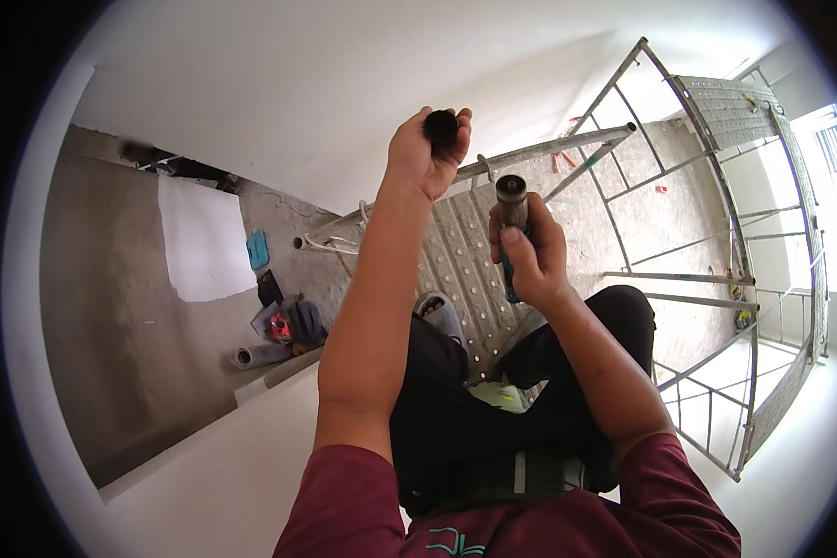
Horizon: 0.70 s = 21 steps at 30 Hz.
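Note:
My left hand [420, 160] is raised, its fingers curled round a short black cylinder [441, 126] whose dark round end faces up. What kind of thing it is cannot be made out. Lower and to the right, my right hand [541, 256] grips a dark cylindrical tool [511, 197]. A round metal end with a small centre hole tops this tool, and a teal part [511, 284] shows beneath my fingers. The two held things are apart. Below both hands lies a perforated metal scaffold plank [465, 246], with my legs and a grey shoe [441, 314] over it.
A scaffold rail [567, 144] runs close beyond my hands, beside the white wall [344, 84]. More scaffold frames [748, 232] stand at right. On the floor far below at left are a white sheet [204, 237], a teal case [257, 249], bags [305, 321] and a grey roll [260, 356].

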### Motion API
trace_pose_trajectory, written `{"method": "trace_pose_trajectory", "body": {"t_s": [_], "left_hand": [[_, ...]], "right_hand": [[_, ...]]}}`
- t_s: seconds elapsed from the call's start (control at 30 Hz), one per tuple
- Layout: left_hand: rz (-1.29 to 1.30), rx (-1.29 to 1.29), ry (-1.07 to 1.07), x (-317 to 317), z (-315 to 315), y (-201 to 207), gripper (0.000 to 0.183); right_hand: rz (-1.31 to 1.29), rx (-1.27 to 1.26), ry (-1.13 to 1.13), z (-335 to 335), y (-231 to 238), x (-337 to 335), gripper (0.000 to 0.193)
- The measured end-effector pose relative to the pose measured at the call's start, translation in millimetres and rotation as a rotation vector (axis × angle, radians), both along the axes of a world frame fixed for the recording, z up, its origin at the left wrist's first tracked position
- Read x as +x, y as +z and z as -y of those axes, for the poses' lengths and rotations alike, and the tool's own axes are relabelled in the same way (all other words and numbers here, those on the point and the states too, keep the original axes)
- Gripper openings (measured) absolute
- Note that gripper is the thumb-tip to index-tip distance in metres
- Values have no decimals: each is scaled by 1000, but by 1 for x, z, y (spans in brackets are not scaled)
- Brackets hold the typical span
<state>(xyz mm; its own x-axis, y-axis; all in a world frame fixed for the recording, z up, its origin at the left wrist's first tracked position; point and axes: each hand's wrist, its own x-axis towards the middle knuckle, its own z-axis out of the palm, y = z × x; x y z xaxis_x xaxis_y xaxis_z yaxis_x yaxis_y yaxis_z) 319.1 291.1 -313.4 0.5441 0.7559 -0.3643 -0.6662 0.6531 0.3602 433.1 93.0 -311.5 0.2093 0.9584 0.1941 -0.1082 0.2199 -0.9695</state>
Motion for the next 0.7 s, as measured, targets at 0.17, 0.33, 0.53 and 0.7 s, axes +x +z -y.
{"method": "trace_pose_trajectory", "body": {"t_s": [0.17, 0.33, 0.53, 0.7], "left_hand": [[-34, 36, -42, 4, 13, 7, 28], [-62, 58, -57, 9, 14, 5, 29], [-80, 142, -78, 7, 16, 6, 28], [-85, 173, -13, 11, 16, 12, 30]], "right_hand": [[149, 144, -53, 6, 2, 8, 29], [172, 240, -74, 7, 7, 13, 31], [186, 161, -104, 6, 8, 13, 29], [209, -377, -261, -40, -48, -2, 34]]}}
